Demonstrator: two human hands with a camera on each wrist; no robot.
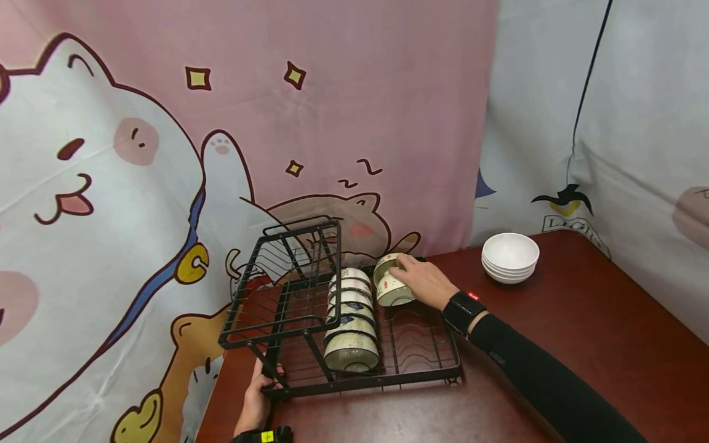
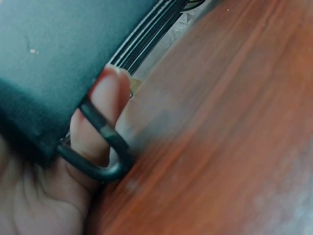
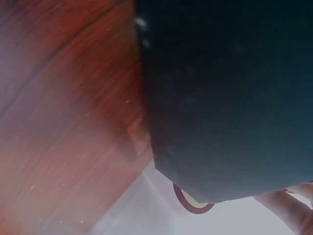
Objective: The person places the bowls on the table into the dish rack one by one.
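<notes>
A black two-tier dish rack [image 1: 399,376] stands on the table. My left hand [image 1: 256,394] grips its front left corner; in the left wrist view, fingers [image 2: 100,103] reach under the dark edge beside a bent wire foot [image 2: 117,159]. A row of several patterned bowls [image 1: 351,335] stands on edge, nested, in the lower tier. To their right, at the back, are two more patterned bowls, and my right hand [image 1: 423,280] holds the nearer bowl [image 1: 392,289] from above. A dark surface fills much of the right wrist view, leaving only part of the hand [image 3: 288,210] at the lower right.
A stack of several white bowls [image 1: 509,257] stands at the back right of the brown table [image 1: 581,320]. The rack's raised upper tier [image 1: 277,277] overhangs its left side. Printed curtains [image 1: 388,111] hang right behind the table.
</notes>
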